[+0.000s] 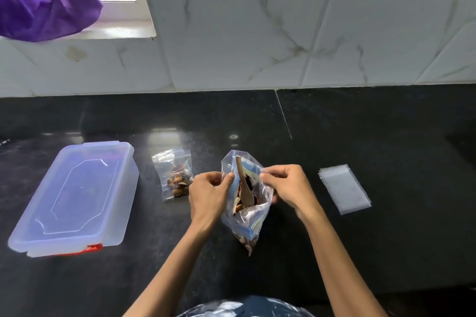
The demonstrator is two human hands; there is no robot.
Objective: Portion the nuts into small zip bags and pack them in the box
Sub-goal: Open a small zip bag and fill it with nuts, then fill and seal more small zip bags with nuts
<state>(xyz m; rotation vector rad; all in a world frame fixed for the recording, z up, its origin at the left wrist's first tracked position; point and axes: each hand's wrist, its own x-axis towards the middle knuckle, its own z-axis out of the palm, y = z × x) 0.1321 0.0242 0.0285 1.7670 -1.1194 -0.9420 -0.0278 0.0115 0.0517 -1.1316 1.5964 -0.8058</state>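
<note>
Your left hand (pixel 210 194) and right hand (pixel 288 188) pinch opposite edges of the large zip bag (pixel 247 216) of nuts at the middle of the black countertop (pixel 360 252), fingers clenched on the plastic; a wooden spoon (pixel 243 185) stands inside it. A small filled zip bag (pixel 175 175) lies just left of your hands; the lidded clear plastic box (pixel 74 195) sits further left; a stack of empty small bags (pixel 345 189) rests to your right.
</note>
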